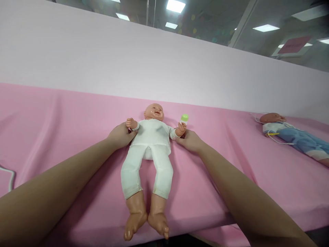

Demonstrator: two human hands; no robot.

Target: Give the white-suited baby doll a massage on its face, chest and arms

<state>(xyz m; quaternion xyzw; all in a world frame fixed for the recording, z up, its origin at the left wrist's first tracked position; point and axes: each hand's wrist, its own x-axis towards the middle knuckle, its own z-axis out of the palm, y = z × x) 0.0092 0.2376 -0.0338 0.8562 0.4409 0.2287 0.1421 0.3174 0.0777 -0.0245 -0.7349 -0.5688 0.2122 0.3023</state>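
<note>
A baby doll (pixel 151 135) in a white top and white trousers lies on its back, head toward the wall and bare feet toward me. My left hand (pixel 121 136) is closed about the doll's arm on the left side of the view, thumb at the sleeve; some fingertips are hidden behind the arm. On the other side, my right hand (pixel 190 140) grips the doll's other arm near the wrist, its fingers partly behind it. Just beyond that doll hand stands a small white bottle with a light green cap (pixel 184 118).
A pink cloth (pixel 84 137) covers the table, which ends at a near edge below the doll's feet. Another doll in blue clothes (pixel 298 137) lies at the far right, with a thin white cord and a yellow item. A white cord (pixel 11 178) shows at left. Behind rises a white wall (pixel 128 61) topped by glass.
</note>
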